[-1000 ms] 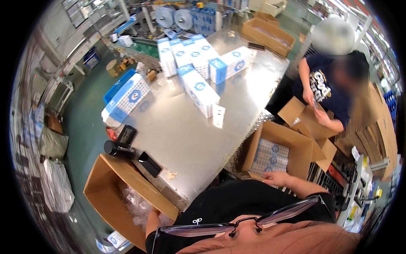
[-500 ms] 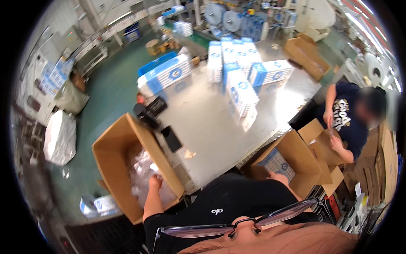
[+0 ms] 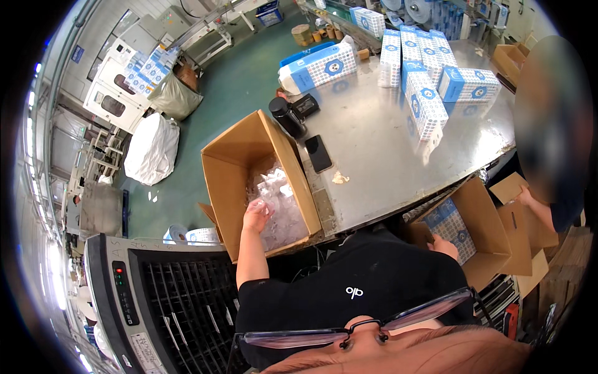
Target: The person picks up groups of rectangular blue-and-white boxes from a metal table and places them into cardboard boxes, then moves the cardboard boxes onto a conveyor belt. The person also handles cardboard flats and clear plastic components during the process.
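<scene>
My left hand (image 3: 257, 217) reaches into an open cardboard box (image 3: 223, 181) at the left, its fingers closed on a clear plastic piece. Below and around them lies a heap of crinkled clear plastic pieces (image 3: 283, 212); their exact kind is hard to make out. At the right, my right hand (image 3: 444, 247) grips the near edge of a second open cardboard box (image 3: 489, 227), its fingertips partly hidden. Blue-and-white patterned packs (image 3: 450, 224) lie in the bottom of that box.
Several blue-and-white packs (image 3: 425, 103) stand on the metal table (image 3: 367, 162), with a phone (image 3: 318, 153) and black bottle (image 3: 287, 117) near its left edge. A black-grilled machine (image 3: 180, 299) stands left of me. A co-worker's hand (image 3: 527, 198) touches cardboard at the right.
My view has swung, shifting the scene rightward and bringing the black-grilled machine into sight. The co-worker is closer to the table. My hands remain at the same two boxes.
</scene>
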The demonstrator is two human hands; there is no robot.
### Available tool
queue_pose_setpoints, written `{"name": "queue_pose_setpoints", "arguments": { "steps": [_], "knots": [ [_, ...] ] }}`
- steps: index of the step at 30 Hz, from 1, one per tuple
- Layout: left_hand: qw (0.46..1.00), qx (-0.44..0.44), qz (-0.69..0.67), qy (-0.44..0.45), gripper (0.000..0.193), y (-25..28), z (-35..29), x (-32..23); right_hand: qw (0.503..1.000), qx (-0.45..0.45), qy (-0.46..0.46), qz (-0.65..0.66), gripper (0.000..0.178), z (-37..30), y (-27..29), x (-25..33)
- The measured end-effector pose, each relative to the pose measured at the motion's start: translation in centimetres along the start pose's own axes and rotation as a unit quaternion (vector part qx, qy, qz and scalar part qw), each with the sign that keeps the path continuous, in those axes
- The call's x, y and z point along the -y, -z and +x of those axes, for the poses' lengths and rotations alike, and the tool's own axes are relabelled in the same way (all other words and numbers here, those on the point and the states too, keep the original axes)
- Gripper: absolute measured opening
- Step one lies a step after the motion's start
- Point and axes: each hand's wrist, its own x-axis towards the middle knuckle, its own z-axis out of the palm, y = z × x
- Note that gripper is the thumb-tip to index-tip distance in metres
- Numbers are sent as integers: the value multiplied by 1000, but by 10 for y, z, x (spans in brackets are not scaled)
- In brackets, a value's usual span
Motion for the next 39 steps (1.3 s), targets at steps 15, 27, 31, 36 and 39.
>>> {"name": "queue_pose_setpoints", "arguments": {
  "steps": [15,27,31,36,39],
  "knots": [
    [741,581,18,336,18,-493,-75,141,993,-68,29,95,21,-4,-8,-1],
    [490,632,599,-13,80,-580,-129,249,988,-64,-12,139,18,-2,-22,-19],
    [526,591,609,-49,67,-557,-100,257,988,-76,2,135,19,-4,-18,-12],
    [608,597,469,-232,42,-528,-94,214,986,-100,-2,136,20,-1,-18,-12],
    [672,509,428,-325,25,-503,-53,172,985,-96,-10,141,23,6,-25,-12]
  ]
}}
